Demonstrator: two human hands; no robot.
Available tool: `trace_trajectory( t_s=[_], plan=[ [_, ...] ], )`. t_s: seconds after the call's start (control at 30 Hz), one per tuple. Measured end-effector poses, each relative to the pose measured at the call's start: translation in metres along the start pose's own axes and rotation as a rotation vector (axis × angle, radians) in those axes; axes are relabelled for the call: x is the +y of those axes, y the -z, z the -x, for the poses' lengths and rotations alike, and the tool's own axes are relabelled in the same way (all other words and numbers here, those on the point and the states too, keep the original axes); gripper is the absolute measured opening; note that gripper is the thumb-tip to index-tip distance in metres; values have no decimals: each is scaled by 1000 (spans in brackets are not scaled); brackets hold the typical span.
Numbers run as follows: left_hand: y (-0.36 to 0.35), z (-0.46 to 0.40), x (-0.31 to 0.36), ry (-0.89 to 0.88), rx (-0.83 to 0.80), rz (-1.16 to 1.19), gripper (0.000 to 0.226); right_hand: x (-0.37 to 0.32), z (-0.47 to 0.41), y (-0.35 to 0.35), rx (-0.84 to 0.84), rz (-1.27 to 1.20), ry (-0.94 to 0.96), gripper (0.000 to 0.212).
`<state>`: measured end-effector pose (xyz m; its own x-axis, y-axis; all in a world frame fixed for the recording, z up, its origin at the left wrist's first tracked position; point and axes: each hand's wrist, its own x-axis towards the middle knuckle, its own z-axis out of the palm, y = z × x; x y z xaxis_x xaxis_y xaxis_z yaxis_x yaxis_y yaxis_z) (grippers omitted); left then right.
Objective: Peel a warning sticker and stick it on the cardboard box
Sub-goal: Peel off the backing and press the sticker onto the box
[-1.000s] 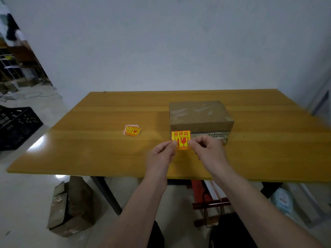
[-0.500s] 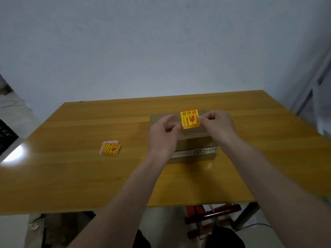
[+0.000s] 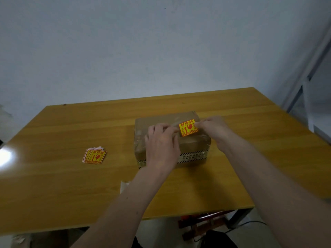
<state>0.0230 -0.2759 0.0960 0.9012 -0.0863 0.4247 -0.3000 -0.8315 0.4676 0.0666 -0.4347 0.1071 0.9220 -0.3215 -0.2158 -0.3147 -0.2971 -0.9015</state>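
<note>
A cardboard box [image 3: 193,144] wrapped in clear tape sits near the middle of a yellow wooden desk [image 3: 71,185], and everything else can be placed from it. The warning sticker [image 3: 189,127], yellow with red print, lies over the box's top face toward its right side; whether it is pressed flat or only touching is hard to tell. The left hand [image 3: 161,145] rests over the box's top and front, palm down, its fingertips at the sticker's left edge; whether they pinch that edge cannot be told. The right hand [image 3: 213,127] comes in from the box's right side and pinches the sticker's right edge between thumb and forefinger. A band of black-and-white striped tape [image 3: 194,155] runs along the box's front face below the hands. Well to the left of the box, apart from it, a small stack of stickers [image 3: 94,156] lies fanned on the desk. A pale wall [image 3: 143,51] stands behind the box.
</note>
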Motion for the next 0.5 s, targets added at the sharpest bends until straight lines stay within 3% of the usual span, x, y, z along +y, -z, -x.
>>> trace_trajectory(
  t_s=[0.1, 0.5],
  plan=[
    [-7, 0, 2, -49, 24, -19, 18, 1, 0, -2, 13, 72, 38, 16],
    [-22, 3, 4, -123, -38, -112, 25, 6, 6, -6, 141, 352, 144, 28]
  ],
)
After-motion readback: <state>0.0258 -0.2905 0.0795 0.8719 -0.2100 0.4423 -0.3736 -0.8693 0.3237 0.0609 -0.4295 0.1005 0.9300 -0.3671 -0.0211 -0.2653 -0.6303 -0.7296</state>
